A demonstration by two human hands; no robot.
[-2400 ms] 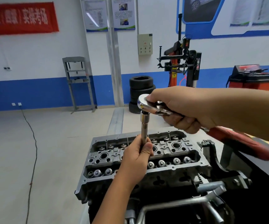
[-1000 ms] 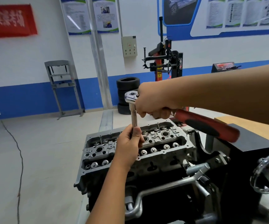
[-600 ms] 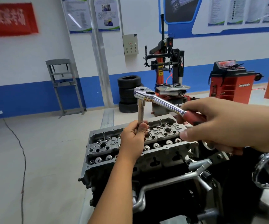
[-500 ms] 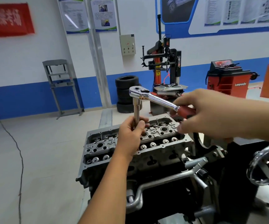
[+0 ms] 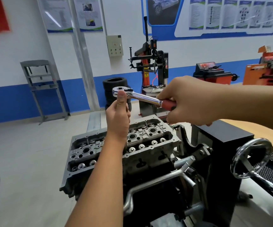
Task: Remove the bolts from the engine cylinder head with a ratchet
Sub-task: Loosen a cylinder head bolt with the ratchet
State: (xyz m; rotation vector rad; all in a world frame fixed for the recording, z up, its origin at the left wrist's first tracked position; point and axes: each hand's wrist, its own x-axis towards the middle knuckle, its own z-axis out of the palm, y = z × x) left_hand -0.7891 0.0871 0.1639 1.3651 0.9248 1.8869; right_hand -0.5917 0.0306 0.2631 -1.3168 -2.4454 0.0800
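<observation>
Shiny metal ratchet point(image 5: 137, 95) sits high above the grey cylinder head point(image 5: 148, 141). We wrap our right hand point(image 5: 188, 102) around its red grip. Our left hand point(image 5: 119, 115) curls under the ratchet's head, thumb up against it.

Your right hand point(image 5: 189, 102) grips the red handle of the ratchet point(image 5: 142, 96), which is raised above the cylinder head point(image 5: 148, 145). Your left hand point(image 5: 118, 115) is curled just below the ratchet's chrome head, thumb up against it; what it holds is hidden. The cylinder head sits on a dark engine stand point(image 5: 222, 145) with a chrome handwheel point(image 5: 251, 157) at its right. Stacked tyres point(image 5: 114, 82) stand by the far wall.
</observation>
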